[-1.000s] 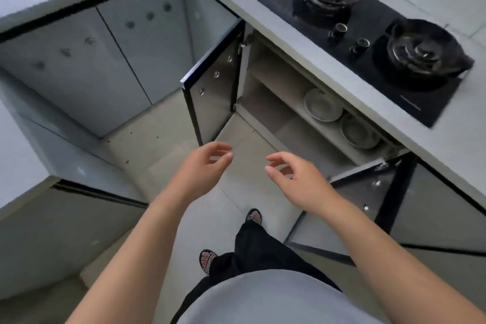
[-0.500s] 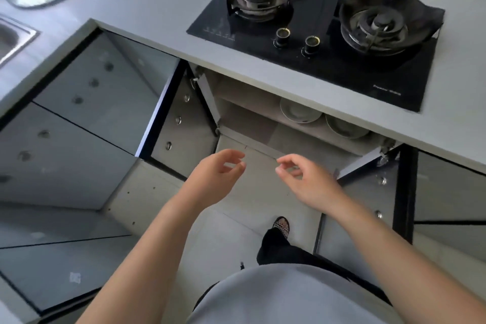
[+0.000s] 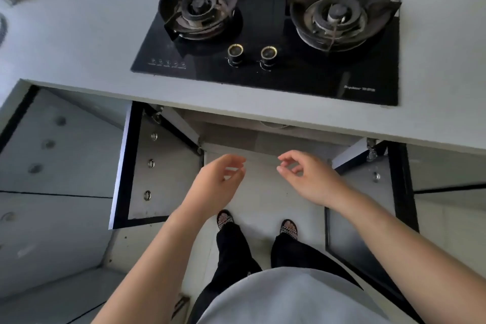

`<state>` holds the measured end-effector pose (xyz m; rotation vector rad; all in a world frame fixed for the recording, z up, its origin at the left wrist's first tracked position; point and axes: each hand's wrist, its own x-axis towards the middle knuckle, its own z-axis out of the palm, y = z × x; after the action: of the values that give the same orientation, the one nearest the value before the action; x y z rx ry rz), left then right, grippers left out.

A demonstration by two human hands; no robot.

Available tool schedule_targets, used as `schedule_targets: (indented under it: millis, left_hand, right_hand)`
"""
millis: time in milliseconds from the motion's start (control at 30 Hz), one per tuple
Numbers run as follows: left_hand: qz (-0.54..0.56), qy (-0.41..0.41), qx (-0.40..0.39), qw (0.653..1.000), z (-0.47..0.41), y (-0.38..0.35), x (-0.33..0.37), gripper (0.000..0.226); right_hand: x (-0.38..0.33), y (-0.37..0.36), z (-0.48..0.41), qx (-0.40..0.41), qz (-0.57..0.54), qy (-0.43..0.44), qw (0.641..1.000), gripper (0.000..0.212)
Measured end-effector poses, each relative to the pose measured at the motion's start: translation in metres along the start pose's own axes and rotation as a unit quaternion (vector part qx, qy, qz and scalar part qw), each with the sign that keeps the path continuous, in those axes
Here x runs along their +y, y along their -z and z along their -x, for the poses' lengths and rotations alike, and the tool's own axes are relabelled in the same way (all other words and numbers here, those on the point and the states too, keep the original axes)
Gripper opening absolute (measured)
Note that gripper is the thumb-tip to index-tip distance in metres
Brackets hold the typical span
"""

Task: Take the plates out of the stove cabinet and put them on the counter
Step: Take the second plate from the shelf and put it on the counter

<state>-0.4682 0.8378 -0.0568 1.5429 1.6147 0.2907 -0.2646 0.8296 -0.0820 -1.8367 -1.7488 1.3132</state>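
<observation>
Head view.

- Left hand: empty, fingers loosely curled, thumb toward the forefinger, pinching nothing. Raised in front of the open stove cabinet, touching nothing.
- Right hand: empty, fingers relaxed and bent, forefinger and thumb forming a loose ring round air. Level with the left hand, with a clear gap between the two.
- Plates: almost wholly hidden under the counter overhang. Only one pale curved edge, probably a plate rim, peeps out below the counter lip, on the shelf inside. Count and stacking cannot be told.
- Left door and right door: both swung open, flanking the hands.
- Stove: set into the counter directly above the cabinet.

Relation governing the next move, as judged: the rim lies ahead of both hands and further in under the counter, about on the midline between them, a shade nearer the right fingertips. A plate is round, so no long axis applies. The reach runs forward and under the lip, and the person will probably have to stoop to see the shelf. No plate stands on the counter yet.
</observation>
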Motion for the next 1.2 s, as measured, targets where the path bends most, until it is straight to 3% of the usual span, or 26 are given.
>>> schedule_targets:
  millis: [300, 600, 733, 1000, 1200]
  left_hand:
    - [-0.056, -0.098, -0.150, 0.982, -0.069, -0.009, 0.001, 0.022]
    - [-0.191, -0.157, -0.231, 0.941, -0.135, -0.039, -0.033, 0.026]
    - [-0.225, -0.179, -0.212, 0.934, -0.163, -0.067, -0.052, 0.029]
    - [-0.167, -0.151, -0.150, 0.963, -0.226, -0.133, -0.104, 0.027]
    - [-0.138, -0.139, -0.022, 0.980, -0.299, -0.172, -0.152, 0.028]
  right_hand:
    - [0.015, -0.019, 0.001, 0.095, -0.046, -0.126, 0.986, 0.029]
    - [0.050, -0.059, -0.050, 0.128, -0.071, -0.163, 0.976, 0.031]
    - [0.084, -0.073, -0.079, 0.114, -0.060, -0.163, 0.978, 0.033]
    - [0.158, -0.100, -0.138, 0.117, -0.078, -0.137, 0.981, 0.031]
    - [0.224, -0.127, -0.209, 0.162, -0.069, -0.089, 0.980, 0.029]
